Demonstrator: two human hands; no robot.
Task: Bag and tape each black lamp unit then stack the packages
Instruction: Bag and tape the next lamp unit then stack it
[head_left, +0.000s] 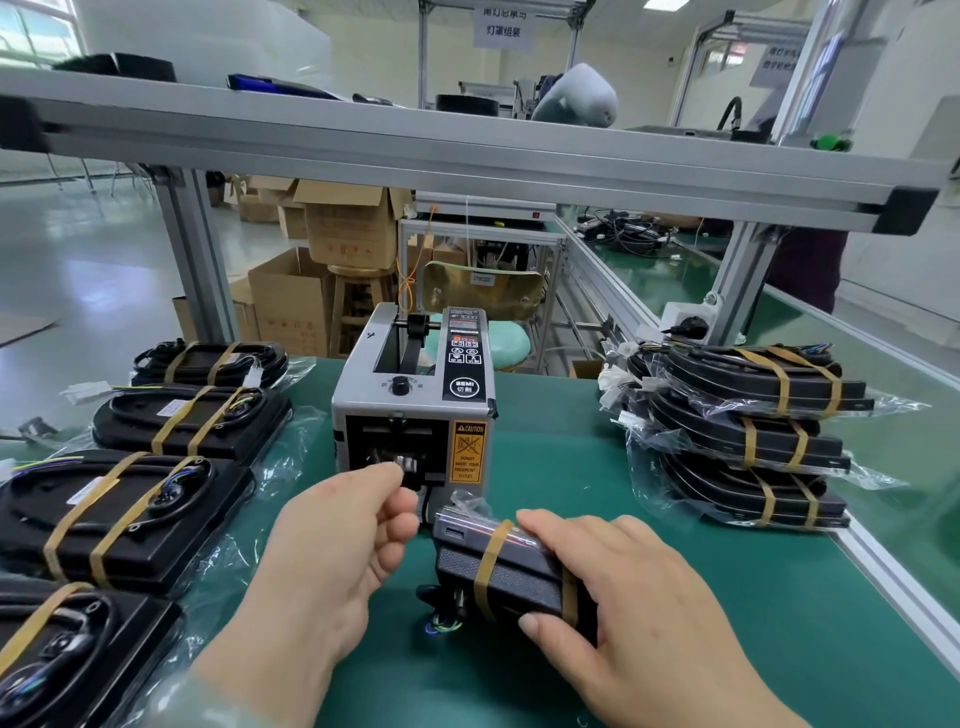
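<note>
Already a stack of taped packages (748, 431) stands right of the tape dispenser (413, 405) and a row of packages (171, 421) lies left of it, while just in front the right hand (623, 582) grips a part-taped bagged lamp unit (509, 566) and the left hand (358, 525) curls at the outlet, though I cannot tell whether it pinches tape.

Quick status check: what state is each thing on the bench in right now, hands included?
tape dispenser: upright, outlet facing the person.
left hand: fingers curled at the outlet; tape not discernible.
lamp unit: bagged, on edge, tan tape round it.
right hand: grips the lamp unit.
right stack: taped packages, piled up.
left packages: taped, lying flat in a row.
</note>
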